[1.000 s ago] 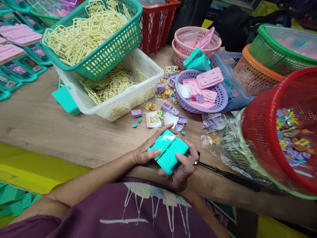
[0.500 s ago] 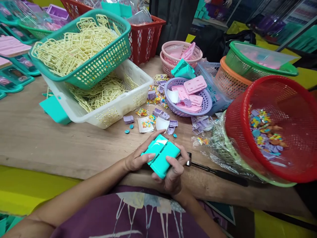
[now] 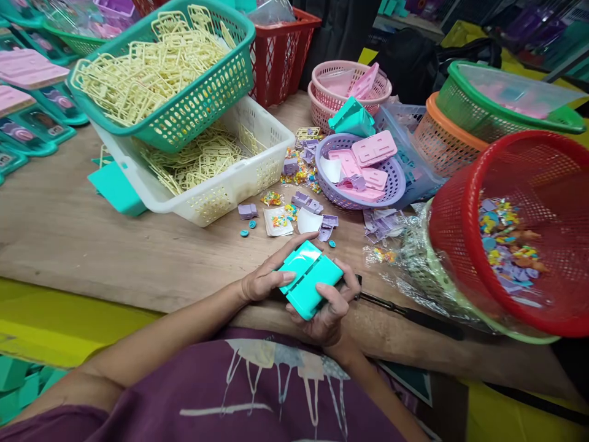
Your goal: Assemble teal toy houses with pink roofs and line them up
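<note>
A turquoise plastic case (image 3: 311,277) with a seam across its middle is held between both hands, just over the table's near edge. My left hand (image 3: 271,270) is closed on its left side, thumb pressed on the top face. My right hand (image 3: 332,307) grips the right side, thumb on top and fingers curled round the edge. The undersides of the case and the fingers beneath it are hidden. Just beyond lie white paper with small coloured bits (image 3: 278,221), purple plastic parts (image 3: 327,227) and small blue discs (image 3: 244,233).
A teal basket (image 3: 207,86) of cream wire-like frames rests on a white basket (image 3: 216,199) at left. A purple basket (image 3: 359,197) holds pink parts. At right stands a red basket (image 3: 472,233); a black-handled tool (image 3: 409,314) lies near the front edge.
The view has shifted, so the table's things appear slightly higher and farther right. Both hands keep their hold on the turquoise case, which shows little change in tilt.
</note>
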`<control>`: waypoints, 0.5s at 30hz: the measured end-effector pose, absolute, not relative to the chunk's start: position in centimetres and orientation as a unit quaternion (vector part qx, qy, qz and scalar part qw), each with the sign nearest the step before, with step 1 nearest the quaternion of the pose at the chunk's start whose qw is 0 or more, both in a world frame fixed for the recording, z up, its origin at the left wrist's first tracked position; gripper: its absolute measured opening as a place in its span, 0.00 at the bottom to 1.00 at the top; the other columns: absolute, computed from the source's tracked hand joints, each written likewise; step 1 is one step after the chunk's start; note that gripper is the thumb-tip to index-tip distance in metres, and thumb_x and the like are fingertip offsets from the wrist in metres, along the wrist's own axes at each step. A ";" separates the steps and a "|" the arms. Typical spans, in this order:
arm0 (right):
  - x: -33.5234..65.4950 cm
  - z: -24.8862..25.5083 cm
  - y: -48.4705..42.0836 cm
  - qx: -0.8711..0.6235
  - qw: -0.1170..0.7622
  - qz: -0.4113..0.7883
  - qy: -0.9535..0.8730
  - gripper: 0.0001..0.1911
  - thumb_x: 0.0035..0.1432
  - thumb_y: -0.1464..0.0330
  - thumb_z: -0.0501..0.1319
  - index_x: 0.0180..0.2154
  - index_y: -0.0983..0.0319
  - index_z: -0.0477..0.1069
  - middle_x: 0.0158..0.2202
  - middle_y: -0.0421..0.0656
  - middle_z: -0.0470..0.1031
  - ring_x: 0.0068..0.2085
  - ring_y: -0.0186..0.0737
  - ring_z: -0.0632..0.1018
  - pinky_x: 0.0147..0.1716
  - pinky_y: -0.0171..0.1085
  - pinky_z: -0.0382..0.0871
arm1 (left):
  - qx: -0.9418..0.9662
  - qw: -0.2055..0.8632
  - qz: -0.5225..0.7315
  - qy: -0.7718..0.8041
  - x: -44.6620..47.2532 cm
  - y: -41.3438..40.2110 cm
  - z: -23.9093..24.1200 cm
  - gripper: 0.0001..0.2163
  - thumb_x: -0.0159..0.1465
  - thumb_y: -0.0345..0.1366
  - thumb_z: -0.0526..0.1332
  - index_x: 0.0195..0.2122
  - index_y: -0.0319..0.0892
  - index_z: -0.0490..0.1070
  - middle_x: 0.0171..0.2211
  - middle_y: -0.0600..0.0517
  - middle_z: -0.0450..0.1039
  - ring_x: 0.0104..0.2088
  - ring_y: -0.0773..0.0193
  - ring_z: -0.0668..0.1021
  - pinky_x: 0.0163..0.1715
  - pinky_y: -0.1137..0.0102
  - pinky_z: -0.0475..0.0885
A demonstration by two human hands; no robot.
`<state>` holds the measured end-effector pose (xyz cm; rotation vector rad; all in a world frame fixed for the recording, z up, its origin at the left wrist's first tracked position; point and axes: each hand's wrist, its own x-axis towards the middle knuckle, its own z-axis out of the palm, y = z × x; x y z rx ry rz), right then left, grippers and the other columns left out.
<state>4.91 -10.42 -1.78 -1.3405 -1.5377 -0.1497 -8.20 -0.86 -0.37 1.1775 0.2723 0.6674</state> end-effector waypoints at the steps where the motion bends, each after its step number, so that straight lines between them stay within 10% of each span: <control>1: 4.9 -1.7 -10.5 -0.562 0.518 -0.064 -0.642 0.21 0.59 0.55 0.59 0.49 0.54 0.55 0.58 0.52 0.55 0.59 0.60 0.67 0.45 0.54 0.72 | 0.546 0.770 0.305 0.124 -8.2 -0.8 -0.4 0.37 0.57 0.46 0.61 0.67 0.45 0.54 0.58 0.42 0.63 0.53 0.46 0.69 0.56 0.51 0.61; 15: 5.0 -2.0 -10.4 -0.556 0.541 -0.034 -0.630 0.20 0.61 0.52 0.56 0.48 0.55 0.55 0.57 0.52 0.56 0.60 0.61 0.66 0.48 0.55 0.71 | 0.541 0.773 0.299 0.143 -8.3 -0.7 -0.5 0.38 0.57 0.49 0.61 0.67 0.45 0.53 0.58 0.42 0.63 0.53 0.45 0.69 0.56 0.51 0.61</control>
